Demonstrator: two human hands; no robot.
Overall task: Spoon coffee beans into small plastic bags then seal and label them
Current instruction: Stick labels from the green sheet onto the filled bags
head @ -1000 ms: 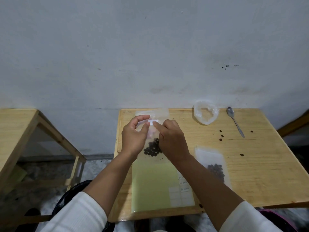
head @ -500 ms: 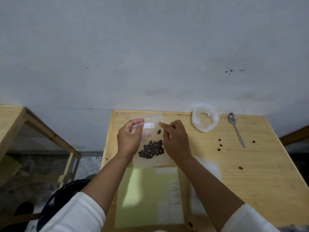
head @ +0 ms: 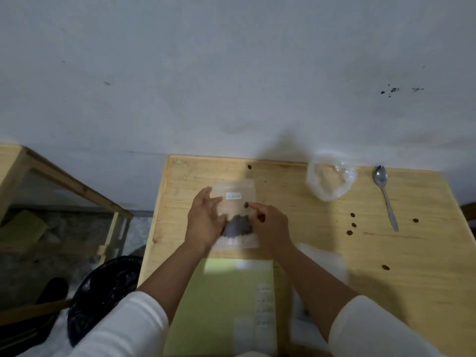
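Observation:
A small clear plastic bag (head: 235,239) lies flat on the wooden table (head: 334,253) with a clump of coffee beans (head: 238,228) in its lower half. A white label (head: 234,196) is stuck near its top. My left hand (head: 204,222) hovers over the bag's left side with fingers spread. My right hand (head: 270,228) is at the bag's right side, index finger stretched onto the plastic. A green label sheet (head: 219,305) lies just nearer to me, between my forearms. A metal spoon (head: 385,197) lies at the far right.
A larger crumpled clear bag (head: 331,180) stands at the back by the wall. Loose beans (head: 353,224) are scattered left of the spoon. Another small bag (head: 322,261), blurred, lies under my right forearm. A black bin bag (head: 103,287) and a second wooden table (head: 15,163) are on the left.
The label that my fingers were pressing on is now stuck to the bag. Both hands have come off the label and spread lower over the bag. The camera view has shifted closer.

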